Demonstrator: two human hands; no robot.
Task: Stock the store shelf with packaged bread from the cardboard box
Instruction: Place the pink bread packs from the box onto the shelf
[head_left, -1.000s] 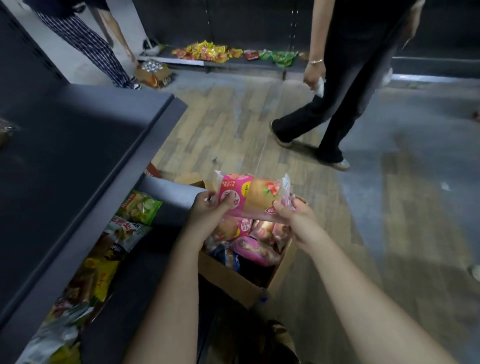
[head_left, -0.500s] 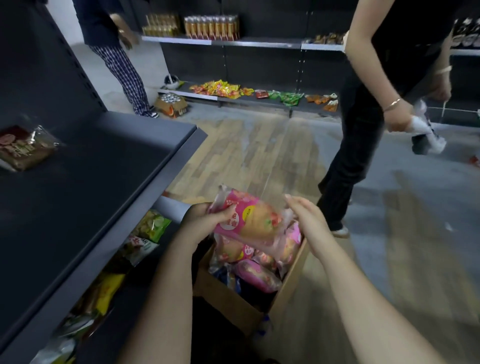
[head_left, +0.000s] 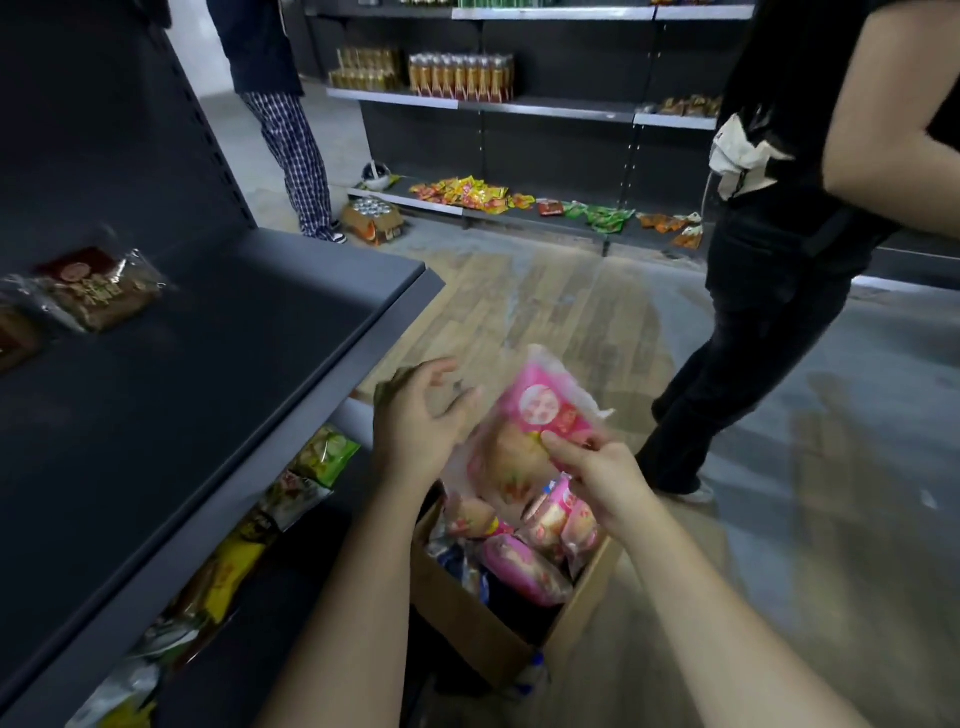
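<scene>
A pink bread packet (head_left: 524, 436) is held upright above the cardboard box (head_left: 483, 634), which sits on the floor with several more pink bread packets (head_left: 524, 566) inside. My right hand (head_left: 597, 478) pinches the raised packet at its middle. My left hand (head_left: 421, 421) is beside the packet's left edge with fingers spread, holding nothing. The dark shelf (head_left: 208, 374) stretches to my left and bears brown packets (head_left: 98, 291) at its far left.
A lower shelf level holds snack bags (head_left: 322, 457) below the dark shelf. A person in black trousers (head_left: 753, 332) stands close on the right. Another person in checked trousers (head_left: 296, 150) stands at the back by a box of cans (head_left: 371, 221). Back shelves carry bottles and snacks.
The pink packet has turned from lying across to standing upright. My left hand has let go of it and opened; my right hand now holds it alone. My view has tilted up.
</scene>
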